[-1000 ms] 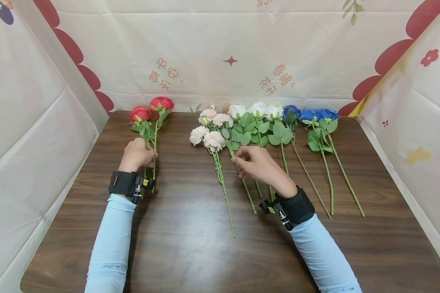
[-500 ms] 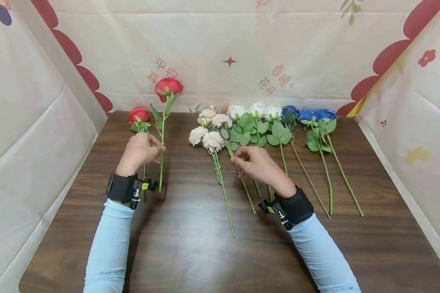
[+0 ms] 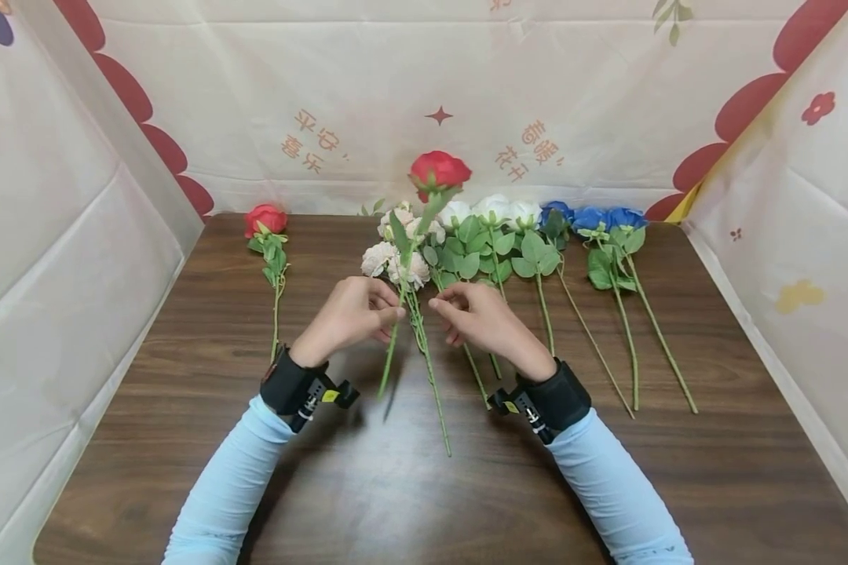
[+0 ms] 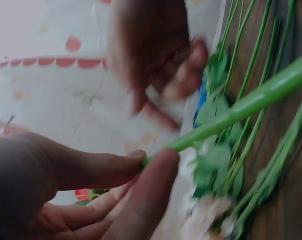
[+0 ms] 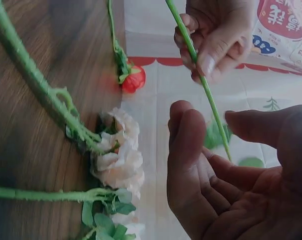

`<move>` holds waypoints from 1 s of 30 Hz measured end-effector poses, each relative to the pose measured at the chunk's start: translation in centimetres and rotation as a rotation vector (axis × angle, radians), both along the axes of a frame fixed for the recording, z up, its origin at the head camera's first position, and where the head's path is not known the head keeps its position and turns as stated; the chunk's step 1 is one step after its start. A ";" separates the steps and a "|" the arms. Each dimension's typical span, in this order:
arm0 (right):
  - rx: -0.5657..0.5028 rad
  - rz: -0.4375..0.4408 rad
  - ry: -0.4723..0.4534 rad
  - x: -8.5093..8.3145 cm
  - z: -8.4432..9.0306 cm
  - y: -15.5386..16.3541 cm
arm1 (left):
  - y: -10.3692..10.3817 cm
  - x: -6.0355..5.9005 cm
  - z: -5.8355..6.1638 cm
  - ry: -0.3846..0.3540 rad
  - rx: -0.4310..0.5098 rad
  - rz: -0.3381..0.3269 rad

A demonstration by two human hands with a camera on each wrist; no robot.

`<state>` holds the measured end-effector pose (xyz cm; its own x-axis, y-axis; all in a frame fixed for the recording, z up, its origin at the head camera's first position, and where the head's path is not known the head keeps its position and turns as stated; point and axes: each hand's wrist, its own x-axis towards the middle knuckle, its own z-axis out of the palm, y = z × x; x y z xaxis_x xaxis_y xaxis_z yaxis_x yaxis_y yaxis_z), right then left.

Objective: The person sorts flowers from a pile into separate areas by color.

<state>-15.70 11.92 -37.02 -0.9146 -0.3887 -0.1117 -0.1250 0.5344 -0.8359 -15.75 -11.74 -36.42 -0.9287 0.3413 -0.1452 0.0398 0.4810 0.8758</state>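
My left hand (image 3: pixel 348 318) pinches the green stem of a red rose (image 3: pixel 440 173) between thumb and fingertips. The rose is raised off the table, its bloom up and leaning right, in front of the pale pink flowers (image 3: pixel 378 259). In the left wrist view the stem (image 4: pixel 240 111) runs through the pinch. My right hand (image 3: pixel 484 320) hovers over the stems just right of it, fingers loosely bent. The right wrist view shows its thumb (image 5: pixel 253 127) and fingers apart, with the stem visible beyond the gap. Another red rose (image 3: pixel 265 218) lies at the left.
White roses (image 3: pixel 493 209) and blue roses (image 3: pixel 625 217) lie in a row along the back edge of the brown wooden table (image 3: pixel 410 502), stems toward the front. A printed cream cloth (image 3: pixel 254 78) stands behind and on both sides.
My left hand has lifted one red rose from beside the other and carried it right, close to my right hand. The right hand has barely moved.
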 end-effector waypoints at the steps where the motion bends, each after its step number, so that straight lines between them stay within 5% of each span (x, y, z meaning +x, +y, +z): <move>1: -0.016 0.000 -0.001 0.0 0.0 -0.1 | 0.4 0.2 -0.1 0.003 0.023 -0.013; 13: -0.201 0.007 0.017 0.4 0.3 -0.6 | 2.5 1.3 -0.6 0.068 0.019 -0.091; 30: -0.174 -0.032 0.076 0.7 -0.2 -0.9 | 3.6 2.3 -0.5 0.128 -0.037 -0.113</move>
